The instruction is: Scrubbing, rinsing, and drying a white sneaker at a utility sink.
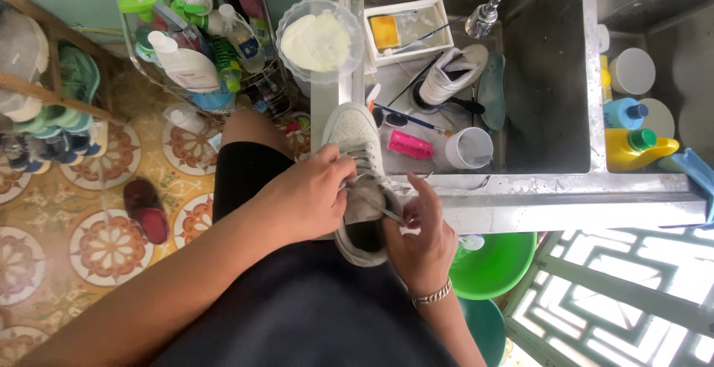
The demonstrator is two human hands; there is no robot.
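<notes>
Head view, shoe: one white sneaker (pixel 362 181) on the lap, toe pointing to the sink (pixel 550 136).
Left hand (pixel 309 196): fingers curled, pinching the laces (pixel 372 185) over the tongue.
Right hand (pixel 424 240): thumb and forefinger pinching a lace end beside the shoe's opening.
Basins: two green basins (pixel 494 266) under the sink ledge.
Sink contents: one second white sneaker (pixel 454 73), one insole (pixel 492 92), one cup (pixel 470 147), one pink brush (pixel 409 145).

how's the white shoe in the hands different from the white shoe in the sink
The shoe in the hands rests on the lap, sole down, both hands on its laces. The shoe in the sink lies untouched on its side among brushes. The left hand and right hand grip laces. Both shoes are white sneakers.
</notes>
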